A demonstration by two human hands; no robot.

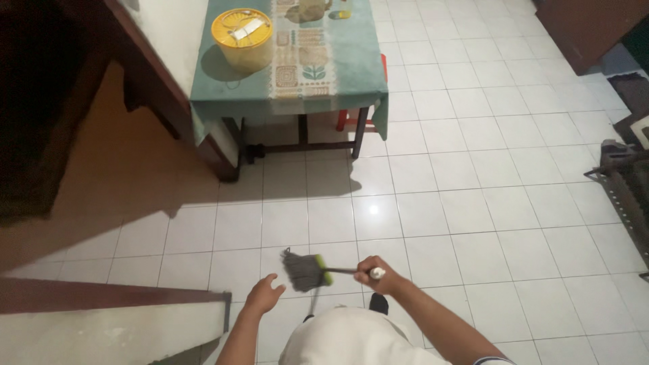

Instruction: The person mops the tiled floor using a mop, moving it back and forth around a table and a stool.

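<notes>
My right hand (376, 273) is closed around the pale handle of a mop, holding it nearly end-on to the camera. The mop's grey string head (302, 269) with a green collar hangs over the white floor tiles, just left of that hand. My left hand (265, 295) is free, fingers spread, a little below and left of the mop head and not touching it. Both forearms reach up from the bottom edge, over my pale shirt.
A small table (223, 91) under a teal patterned cloth stands ahead, with a yellow lidded tub (242, 39) on it. A red stool leg (345, 120) shows beneath. A wall and ledge (101, 318) run along the left. Dark metal objects (625, 179) sit at the right.
</notes>
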